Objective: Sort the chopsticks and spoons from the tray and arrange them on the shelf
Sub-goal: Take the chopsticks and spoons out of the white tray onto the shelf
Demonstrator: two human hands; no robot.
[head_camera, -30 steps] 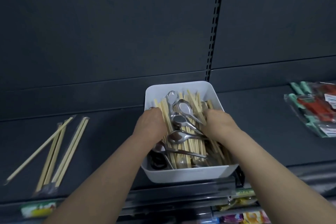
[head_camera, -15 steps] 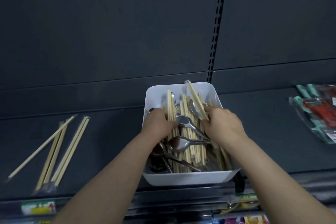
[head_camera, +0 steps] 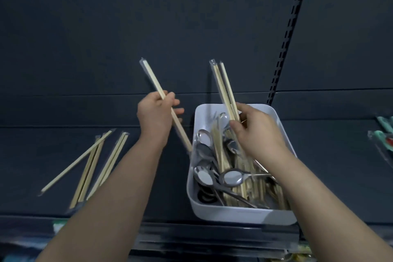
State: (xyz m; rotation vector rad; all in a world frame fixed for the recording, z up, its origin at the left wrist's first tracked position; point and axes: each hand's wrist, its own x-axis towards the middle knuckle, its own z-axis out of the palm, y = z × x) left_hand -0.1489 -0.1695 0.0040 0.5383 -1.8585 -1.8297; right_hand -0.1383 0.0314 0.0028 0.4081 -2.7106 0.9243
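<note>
Fingers point(head_camera: 172, 101) pinching chopsticks: left hand point(head_camera: 156, 117) one wrapped pair point(head_camera: 152, 78), right hand point(head_camera: 259, 134) two pairs point(head_camera: 223, 85); three pairs point(head_camera: 95, 161) on shelf point(head_camera: 42, 151).

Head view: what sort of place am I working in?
Probably a shop aisle: dark gondola shelf with a slotted upright, packaged goods at the right edge, and wrapped chopsticks laid out on it.

Head view, down onto shelf point(head_camera: 329, 155)

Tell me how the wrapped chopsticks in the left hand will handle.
Probably stiff: the wrapped chopsticks run straight, gripped mid-length by the left hand. Likely light, being thin wood. The clear sleeve looks glossy, so perhaps slippery.
</note>
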